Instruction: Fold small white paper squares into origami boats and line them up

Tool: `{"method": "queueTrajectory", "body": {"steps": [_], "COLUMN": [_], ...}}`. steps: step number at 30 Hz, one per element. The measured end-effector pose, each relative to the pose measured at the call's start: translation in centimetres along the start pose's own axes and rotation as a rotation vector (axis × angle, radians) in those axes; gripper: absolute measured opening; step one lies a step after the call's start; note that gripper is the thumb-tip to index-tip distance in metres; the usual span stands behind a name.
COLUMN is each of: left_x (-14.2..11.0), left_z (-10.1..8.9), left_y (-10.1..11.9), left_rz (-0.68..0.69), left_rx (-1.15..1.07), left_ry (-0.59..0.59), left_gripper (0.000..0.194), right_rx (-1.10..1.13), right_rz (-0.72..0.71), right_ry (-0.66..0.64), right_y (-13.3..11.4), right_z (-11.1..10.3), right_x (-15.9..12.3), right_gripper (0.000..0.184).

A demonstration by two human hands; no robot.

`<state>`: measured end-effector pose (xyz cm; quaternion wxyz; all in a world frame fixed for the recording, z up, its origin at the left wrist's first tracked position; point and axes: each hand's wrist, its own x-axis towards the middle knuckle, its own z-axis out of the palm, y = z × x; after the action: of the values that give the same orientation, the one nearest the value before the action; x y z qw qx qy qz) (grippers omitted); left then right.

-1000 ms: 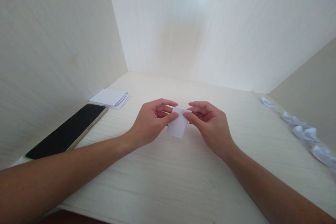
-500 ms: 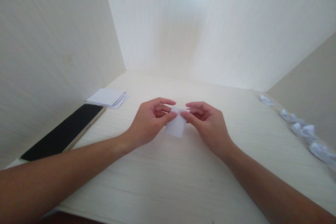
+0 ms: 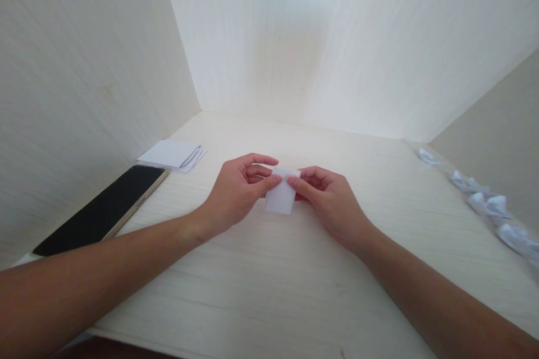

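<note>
Pinching flat paper (image 3: 279, 202) with left hand (image 3: 233, 190) and right hand (image 3: 339, 202), thumb-and-finger grip; seemingly done: folded pieces (image 3: 497, 205) along worktop (image 3: 269, 286) right edge; seemingly remaining: sheets (image 3: 168, 153) near far left corner.

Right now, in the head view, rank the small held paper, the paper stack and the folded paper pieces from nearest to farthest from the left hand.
1. Small held paper: in the left hand.
2. Paper stack: on the left side.
3. Folded paper pieces: along the right side.
</note>
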<state>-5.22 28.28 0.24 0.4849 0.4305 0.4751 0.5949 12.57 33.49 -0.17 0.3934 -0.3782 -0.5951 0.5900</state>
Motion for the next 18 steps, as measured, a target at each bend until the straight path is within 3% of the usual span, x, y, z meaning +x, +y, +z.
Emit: {"method": "queueTrajectory", "body": {"steps": [18], "left_x": [0.06], "left_z": [-0.13], "left_y": [0.01], "left_rz": [-0.048], "left_rx": [-0.051], "left_ry": [-0.008], "left_gripper": [0.036], "right_rx": [0.053], "right_rz": [0.030], "right_ry": [0.000], "right_y": [0.04], "right_z": [-0.16], "right_x": [0.04], "right_gripper": [0.025]}}
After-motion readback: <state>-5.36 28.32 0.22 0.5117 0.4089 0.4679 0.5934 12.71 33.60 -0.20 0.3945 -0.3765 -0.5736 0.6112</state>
